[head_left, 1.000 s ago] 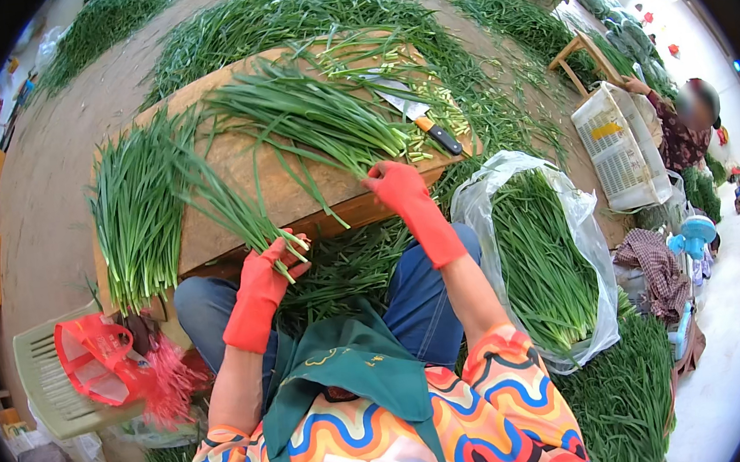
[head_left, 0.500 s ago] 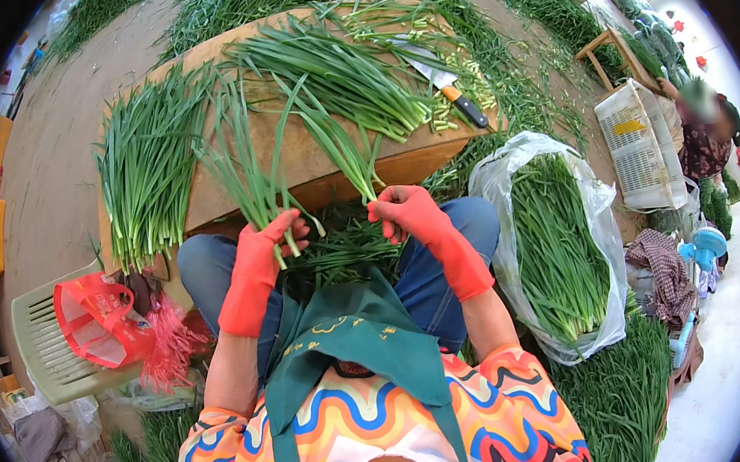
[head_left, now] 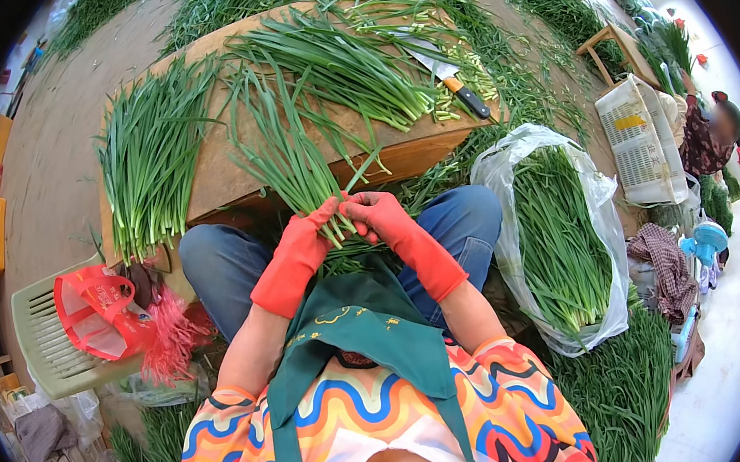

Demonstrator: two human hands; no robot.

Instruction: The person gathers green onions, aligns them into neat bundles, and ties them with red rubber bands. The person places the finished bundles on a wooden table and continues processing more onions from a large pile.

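1. Here we hold a bunch of green chives (head_left: 292,163) with both hands, just above our knees.
2. Our left hand (head_left: 313,236) wears a red rubber glove, and its fingers are curled tight around the bottom ends of the bunch.
3. Our right hand (head_left: 377,212) wears a red glove too. It pinches the same ends from the other side, so the two hands touch.
4. The long leaves of the bunch fan up and away from us, over the edge of the wooden board (head_left: 222,169).
5. On the board's left side lies a pile of chives (head_left: 144,155), with its ends hanging over the near edge.
6. Another pile (head_left: 345,64) lies across the middle of the board.
7. A knife (head_left: 444,77) with a dark handle rests on the board, just beside that middle pile.
8. On our right stands a clear plastic bag (head_left: 558,240) full of chives.
9. On our left sits a pale green plastic basket (head_left: 46,338) with a red bag (head_left: 93,311) in it.
10. We wear a green apron (head_left: 353,331) and blue jeans (head_left: 213,264).
11. Far to the right stands a white crate (head_left: 638,147), and another person (head_left: 708,132) sits near it.
12. Loose chives cover the floor around us.
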